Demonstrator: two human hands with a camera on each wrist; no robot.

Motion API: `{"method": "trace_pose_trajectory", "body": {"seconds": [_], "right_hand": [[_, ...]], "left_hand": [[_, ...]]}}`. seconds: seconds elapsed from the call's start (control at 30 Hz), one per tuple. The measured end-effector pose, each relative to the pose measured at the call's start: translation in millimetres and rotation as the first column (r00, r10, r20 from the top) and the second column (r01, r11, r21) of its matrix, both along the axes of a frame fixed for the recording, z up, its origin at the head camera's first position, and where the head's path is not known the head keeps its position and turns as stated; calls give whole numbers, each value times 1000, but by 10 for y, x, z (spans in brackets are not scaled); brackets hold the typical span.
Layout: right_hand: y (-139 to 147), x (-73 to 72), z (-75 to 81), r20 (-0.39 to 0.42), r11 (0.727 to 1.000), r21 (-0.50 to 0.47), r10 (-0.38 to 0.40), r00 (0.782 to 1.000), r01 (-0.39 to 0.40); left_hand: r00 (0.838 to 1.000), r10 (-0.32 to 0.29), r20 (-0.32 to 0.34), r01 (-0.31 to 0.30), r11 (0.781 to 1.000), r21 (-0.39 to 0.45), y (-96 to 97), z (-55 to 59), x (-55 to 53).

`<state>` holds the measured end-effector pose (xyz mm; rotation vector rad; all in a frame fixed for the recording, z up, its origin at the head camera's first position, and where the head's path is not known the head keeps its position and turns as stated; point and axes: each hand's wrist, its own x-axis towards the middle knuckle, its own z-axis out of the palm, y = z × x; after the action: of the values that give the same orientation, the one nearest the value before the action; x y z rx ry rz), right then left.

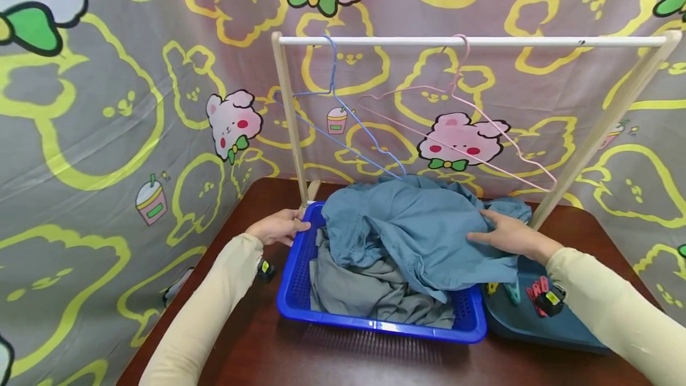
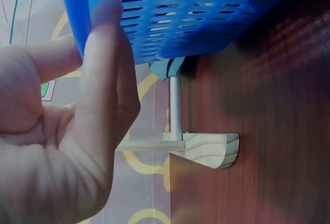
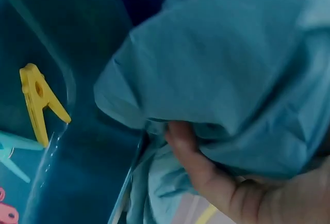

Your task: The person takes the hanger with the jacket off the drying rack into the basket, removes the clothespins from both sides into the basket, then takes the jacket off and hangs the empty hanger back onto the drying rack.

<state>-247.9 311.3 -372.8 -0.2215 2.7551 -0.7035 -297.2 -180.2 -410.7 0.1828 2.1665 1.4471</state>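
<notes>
A blue plastic basket [image 1: 375, 324] with slotted walls stands on the table. A crumpled blue garment [image 1: 418, 219] lies heaped in it and spills over its right side, above a grey garment [image 1: 354, 285]. My left hand [image 1: 280, 226] pinches the basket's left rim; in the left wrist view its fingers [image 2: 103, 48] press the outer wall. At the right side, my right hand [image 1: 506, 232] holds the blue garment, its thumb on top of the cloth. One finger [image 3: 198, 164] slips beneath a fold in the right wrist view; the basket's right rim is partly hidden by cloth.
Behind the basket stands a wooden rack with a white bar [image 1: 375, 41], bearing a blue hanger [image 1: 356, 118] and a pink hanger [image 1: 482, 113]. A dark blue tray [image 1: 579, 329] with several clothes pegs [image 3: 36, 100] sits to the right. Patterned curtains surround the table [image 1: 332, 362].
</notes>
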Motion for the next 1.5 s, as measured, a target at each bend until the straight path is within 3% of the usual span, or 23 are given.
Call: {"method": "trace_pose_trajectory", "body": {"seconds": [0.17,0.27,0.33,0.57,0.67,0.77,0.97,1.1,1.23,1.37,1.5], "right_hand": [[-69,-16,-35,-131,997,52,61,989,-55],[-81,-27,-48,-228,992,36,126,965,-121],[-97,-25,-45,-308,987,15,159,938,-162],[-328,101,54,-472,987,-64,103,876,-150],[-494,185,102,-545,977,-79,124,829,-198],[-681,272,139,-623,957,-80,170,764,-278],[-982,446,137,-697,890,-36,304,650,-455],[-1063,523,75,-659,830,23,432,615,-558],[-1071,547,-13,-523,761,96,586,618,-641],[-1055,563,-58,-291,695,146,710,641,-704],[-1065,594,-45,-31,674,197,730,682,-712]], "left_hand": [[1000,-20,4,20,1000,18,18,-11,-13],[1000,-18,6,18,1000,18,29,-9,-18],[1000,-10,5,10,1000,9,39,-4,-21],[1000,1,8,0,1000,-6,55,26,-20],[1000,-8,0,8,1000,-30,47,36,-33],[1000,-10,0,10,999,-50,45,42,-40],[1000,7,10,-7,997,-76,71,57,-44],[1000,10,9,-9,997,-79,85,63,-46],[1000,15,6,-14,994,-105,80,75,-41],[1000,8,8,-7,992,-130,68,96,-34],[1000,-17,1,17,987,-157,62,142,-29]]}}
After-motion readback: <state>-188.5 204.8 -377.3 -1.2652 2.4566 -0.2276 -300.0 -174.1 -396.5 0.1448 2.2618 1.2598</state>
